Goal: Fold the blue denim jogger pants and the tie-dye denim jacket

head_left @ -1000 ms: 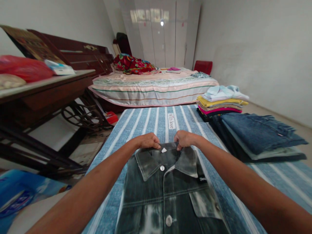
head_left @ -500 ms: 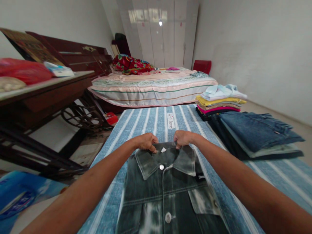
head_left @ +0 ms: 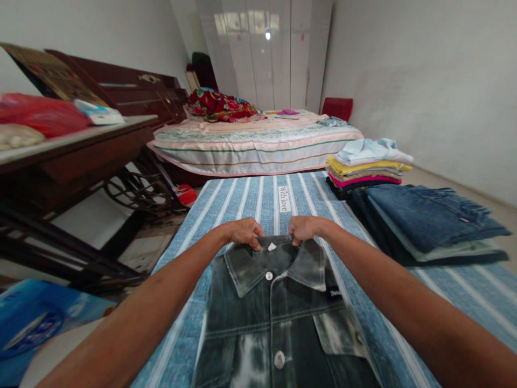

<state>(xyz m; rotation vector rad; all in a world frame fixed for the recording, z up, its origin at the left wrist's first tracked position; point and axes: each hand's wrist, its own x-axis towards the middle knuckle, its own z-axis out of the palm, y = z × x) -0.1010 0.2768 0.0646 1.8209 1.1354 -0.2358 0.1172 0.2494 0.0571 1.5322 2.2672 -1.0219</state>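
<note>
A dark green-grey denim jacket [head_left: 291, 312] with pale faded patches lies front side up on the blue striped cloth [head_left: 232, 194]. Its collar points away from me, and its metal buttons run down the middle. My left hand [head_left: 245, 231] pinches the left part of the collar's back edge. On the right part of that edge, my right hand [head_left: 304, 229] is closed in the same kind of grip. Between the two hands a small white label shows inside the neck. The jacket's lower end runs out of view at the bottom.
To the right are folded jeans [head_left: 432, 215] and a stack of folded clothes [head_left: 369, 167]. Beyond the cloth is a bed [head_left: 258, 151] with a red floral blanket [head_left: 222, 105]. A sewing machine table [head_left: 133, 126] stands left, above a blue package [head_left: 44, 323].
My hands keep hold of the collar and the jacket lies almost the same. The view has shifted very slightly.
</note>
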